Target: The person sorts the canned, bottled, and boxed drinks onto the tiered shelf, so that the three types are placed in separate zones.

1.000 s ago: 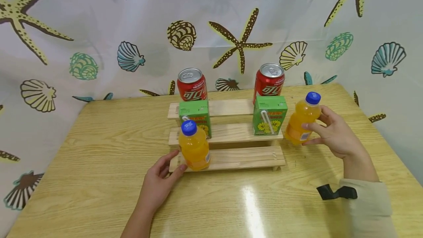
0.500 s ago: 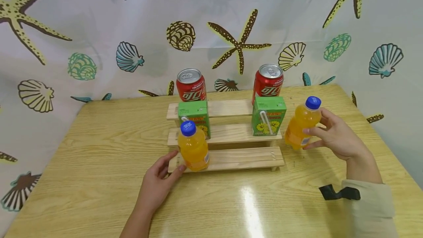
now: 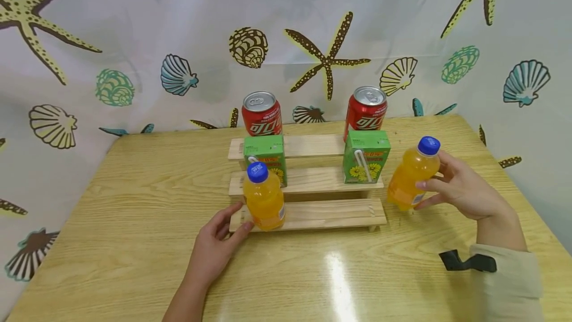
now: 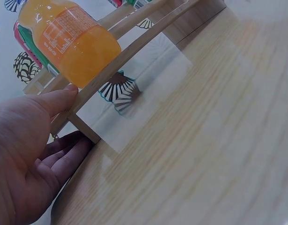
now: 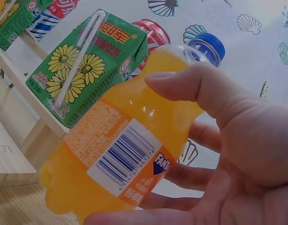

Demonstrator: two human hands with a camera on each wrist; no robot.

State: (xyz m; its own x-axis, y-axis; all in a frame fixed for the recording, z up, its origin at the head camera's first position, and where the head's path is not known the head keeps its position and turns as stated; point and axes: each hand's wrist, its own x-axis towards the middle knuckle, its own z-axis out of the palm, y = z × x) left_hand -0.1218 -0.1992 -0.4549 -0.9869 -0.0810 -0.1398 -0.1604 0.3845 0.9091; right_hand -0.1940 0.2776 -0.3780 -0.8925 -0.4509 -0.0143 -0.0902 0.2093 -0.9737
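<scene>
My right hand holds a bottle of orange soda with a blue cap, thumb on the near side and fingers behind. The bottle leans, cap to the right, beside the right end of a three-tier wooden rack. In the right wrist view its barcode label shows beside a green drink carton. My left hand grips the left end of the rack's lowest tier; the left wrist view shows the thumb at the shelf edge and fingers by the leg. A second orange soda bottle stands upright there.
On the middle tier stand a left green carton, partly behind the bottle, and a right green carton. Two red cola cans, left and right, stand at the back. A shell-patterned cloth hangs behind the wooden table.
My right hand has carried its bottle slightly down and to the right in the head view, a little away from the right carton. The left hand stays in place on the rack.
</scene>
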